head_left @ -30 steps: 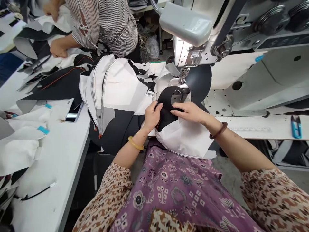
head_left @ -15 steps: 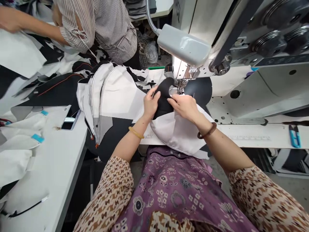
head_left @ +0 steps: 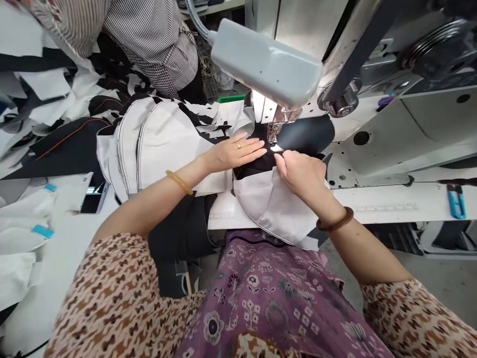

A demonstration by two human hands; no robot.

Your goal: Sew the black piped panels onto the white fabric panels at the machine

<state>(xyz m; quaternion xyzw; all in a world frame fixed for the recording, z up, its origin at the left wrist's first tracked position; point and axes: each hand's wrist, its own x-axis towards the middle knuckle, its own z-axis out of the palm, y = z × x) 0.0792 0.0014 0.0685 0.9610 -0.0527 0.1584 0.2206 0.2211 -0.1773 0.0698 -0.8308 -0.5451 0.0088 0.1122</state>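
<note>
My left hand (head_left: 236,151) lies flat with its fingers stretched out on a black fabric piece (head_left: 250,168), just left of the presser foot (head_left: 273,135) of a sewing machine (head_left: 296,59). My right hand (head_left: 303,174) is closed, thumb and curled fingers pinching the edge of the fabric right in front of the foot. A pale fabric panel (head_left: 276,206) with a dark-edged curved seam hangs from the black piece over the table's front edge. The spot under the needle is partly hidden by the foot.
Left of my hands lie stacked white panels (head_left: 167,134). A phone (head_left: 95,194) rests on the side table (head_left: 74,263). Blue thread snips (head_left: 456,201) lie at the right. The grey lamp-like housing (head_left: 266,62) overhangs the needle area. A co-worker in stripes (head_left: 152,44) stands behind.
My left hand has gone from gripping the black fabric's raised edge to lying flat on it. The fabric is now flattened by the foot. My right hand has shifted slightly right and down.
</note>
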